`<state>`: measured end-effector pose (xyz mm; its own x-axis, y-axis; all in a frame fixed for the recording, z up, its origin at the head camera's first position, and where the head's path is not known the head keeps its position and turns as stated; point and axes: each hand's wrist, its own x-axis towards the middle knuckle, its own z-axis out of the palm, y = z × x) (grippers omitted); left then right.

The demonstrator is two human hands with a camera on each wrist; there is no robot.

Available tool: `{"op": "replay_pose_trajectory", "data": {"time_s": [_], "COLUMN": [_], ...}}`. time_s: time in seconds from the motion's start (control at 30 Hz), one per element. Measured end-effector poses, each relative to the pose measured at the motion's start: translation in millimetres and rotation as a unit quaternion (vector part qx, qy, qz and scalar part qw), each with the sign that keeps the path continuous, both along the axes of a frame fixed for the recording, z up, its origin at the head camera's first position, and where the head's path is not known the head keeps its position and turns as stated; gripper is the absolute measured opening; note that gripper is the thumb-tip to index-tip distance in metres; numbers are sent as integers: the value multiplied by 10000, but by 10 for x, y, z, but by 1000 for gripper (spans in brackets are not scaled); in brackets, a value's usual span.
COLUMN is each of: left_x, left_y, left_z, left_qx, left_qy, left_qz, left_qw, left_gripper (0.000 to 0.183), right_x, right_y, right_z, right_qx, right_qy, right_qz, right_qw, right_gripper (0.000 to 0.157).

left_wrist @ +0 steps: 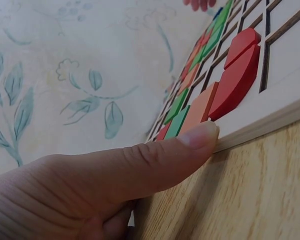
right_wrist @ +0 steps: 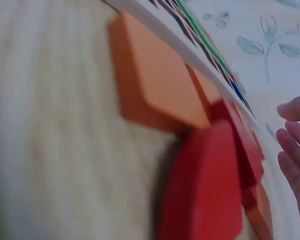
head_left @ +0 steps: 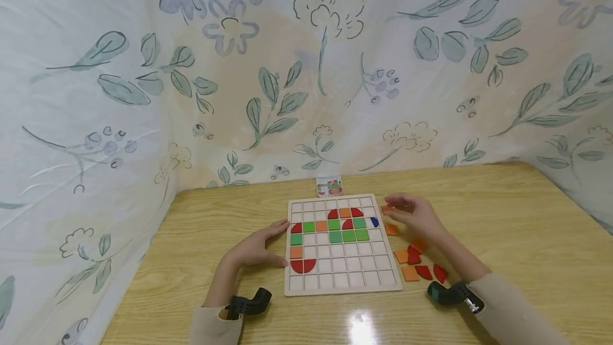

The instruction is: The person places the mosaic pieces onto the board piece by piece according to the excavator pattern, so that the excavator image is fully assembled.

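Note:
A wooden grid board (head_left: 342, 282) lies on the table, with red quarter-circle, green and orange square tiles in some of its cells. A blue piece (head_left: 374, 222) sits in a cell near its right edge. My left hand (head_left: 252, 249) rests at the board's left edge, its thumb tip (left_wrist: 202, 134) on the rim beside an orange tile (left_wrist: 204, 104). Past the upper right corner, my right hand (head_left: 417, 216) hovers with fingertips at an orange tile (head_left: 387, 210). In the right wrist view, its thumb and fingers (right_wrist: 296, 145) are apart, with nothing visible between them.
Loose orange tiles (head_left: 409, 273) and red quarter-circles (head_left: 440, 273) lie along the board's right side, under and near the right forearm. A small pattern card (head_left: 329, 186) stands behind the board. Floral cloth (head_left: 335, 95) hangs at the table's back edge.

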<state>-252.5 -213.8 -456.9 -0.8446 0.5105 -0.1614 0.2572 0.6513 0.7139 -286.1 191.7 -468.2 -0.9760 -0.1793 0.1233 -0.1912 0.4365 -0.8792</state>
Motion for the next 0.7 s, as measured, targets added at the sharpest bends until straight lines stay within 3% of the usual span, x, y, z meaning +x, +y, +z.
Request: {"op": "replay_pose_trajectory", "data": {"time_s": [0.17, 0.47, 0.7], "left_x": [6, 11, 2], "left_y": [0, 8, 2], "left_z": [12, 16, 2], "left_qx": [13, 37, 25], "left_qy": [-16, -57, -54], "left_qz": [23, 90, 70], "left_qw": [10000, 9999, 10000], "left_gripper": [91, 91, 91], "right_x": [-77, -129, -151], "right_y": [71, 133, 124], "right_z": [-30, -61, -98], "right_qx": [92, -356, 37], "right_qy": [-93, -330, -208], "right_qz": [97, 271, 345], "right_qw": [9999, 9985, 9992], "right_gripper": [41, 44, 41]}}
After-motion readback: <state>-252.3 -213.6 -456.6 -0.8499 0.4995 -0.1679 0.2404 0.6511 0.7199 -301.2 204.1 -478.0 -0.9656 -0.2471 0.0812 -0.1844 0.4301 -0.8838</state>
